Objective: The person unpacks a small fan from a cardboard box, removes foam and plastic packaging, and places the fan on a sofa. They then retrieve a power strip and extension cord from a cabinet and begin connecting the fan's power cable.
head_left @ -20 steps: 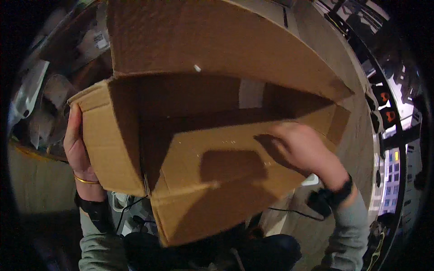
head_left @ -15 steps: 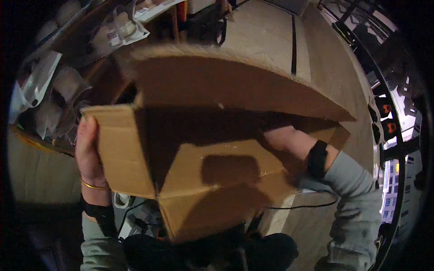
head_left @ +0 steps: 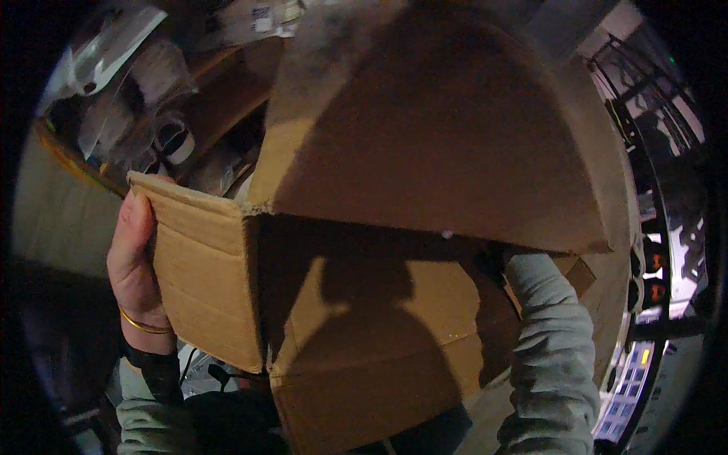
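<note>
A brown cardboard box (head_left: 444,318) is in front of me with its flaps spread and its inside facing me. My left hand (head_left: 136,262) grips the outer edge of the left side flap (head_left: 201,265), thumb near its top corner. A large far flap (head_left: 455,144) stands raised and covers much of the upper view. My right forearm (head_left: 550,341) reaches into the right side of the box. The right hand itself is hidden under the raised flap, so its fingers do not show. A dark shadow falls across the inner cardboard.
Clear plastic bags (head_left: 114,53) and a roll of tape (head_left: 174,138) lie on a wooden surface at the upper left. Dark racking (head_left: 652,265) runs along the right edge. A black cable lies near my left wrist.
The far flap has swung up and toward me and now fills more of the view. My right hand has gone deeper into the box, out of sight. My left hand keeps its grip.
</note>
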Available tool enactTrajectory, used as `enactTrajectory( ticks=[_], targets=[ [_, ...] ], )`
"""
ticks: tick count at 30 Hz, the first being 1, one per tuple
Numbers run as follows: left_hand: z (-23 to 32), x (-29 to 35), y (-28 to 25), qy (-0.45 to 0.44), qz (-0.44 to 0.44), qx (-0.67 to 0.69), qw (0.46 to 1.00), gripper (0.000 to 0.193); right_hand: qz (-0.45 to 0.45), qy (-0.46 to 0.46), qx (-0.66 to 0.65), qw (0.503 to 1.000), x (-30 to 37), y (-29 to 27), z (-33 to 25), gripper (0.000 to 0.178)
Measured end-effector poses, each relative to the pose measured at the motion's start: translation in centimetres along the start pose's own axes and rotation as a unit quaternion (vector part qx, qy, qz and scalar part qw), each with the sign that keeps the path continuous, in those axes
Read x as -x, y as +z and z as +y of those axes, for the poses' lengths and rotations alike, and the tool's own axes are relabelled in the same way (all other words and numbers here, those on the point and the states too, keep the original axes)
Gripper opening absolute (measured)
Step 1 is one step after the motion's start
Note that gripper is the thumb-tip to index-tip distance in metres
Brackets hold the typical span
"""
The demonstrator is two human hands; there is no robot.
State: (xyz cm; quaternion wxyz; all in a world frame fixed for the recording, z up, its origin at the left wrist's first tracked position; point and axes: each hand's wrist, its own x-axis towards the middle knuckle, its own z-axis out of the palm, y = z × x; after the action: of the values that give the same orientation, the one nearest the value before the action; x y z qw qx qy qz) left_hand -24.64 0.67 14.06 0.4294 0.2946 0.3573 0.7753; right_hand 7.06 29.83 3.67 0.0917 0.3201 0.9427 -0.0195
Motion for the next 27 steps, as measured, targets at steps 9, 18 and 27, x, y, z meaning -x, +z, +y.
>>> enactTrajectory(
  ticks=[9,18,27],
  targets=[
    [0.3,1.8,0.1,0.012,0.044,-0.003,0.999,0.027,0.026,0.039,-0.009,0.999,-0.5,2.7,1.1,0.032],
    [-0.1,2.6,0.5,0.009,-0.046,0.018,0.999,0.025,0.07,0.065,-0.021,0.995,-3.3,5.1,0.3,0.032],
    [0.6,2.5,0.3,0.008,-0.055,-0.007,0.998,0.026,0.096,0.07,-0.022,0.993,-3.3,5.7,-0.4,0.031]
  ],
)
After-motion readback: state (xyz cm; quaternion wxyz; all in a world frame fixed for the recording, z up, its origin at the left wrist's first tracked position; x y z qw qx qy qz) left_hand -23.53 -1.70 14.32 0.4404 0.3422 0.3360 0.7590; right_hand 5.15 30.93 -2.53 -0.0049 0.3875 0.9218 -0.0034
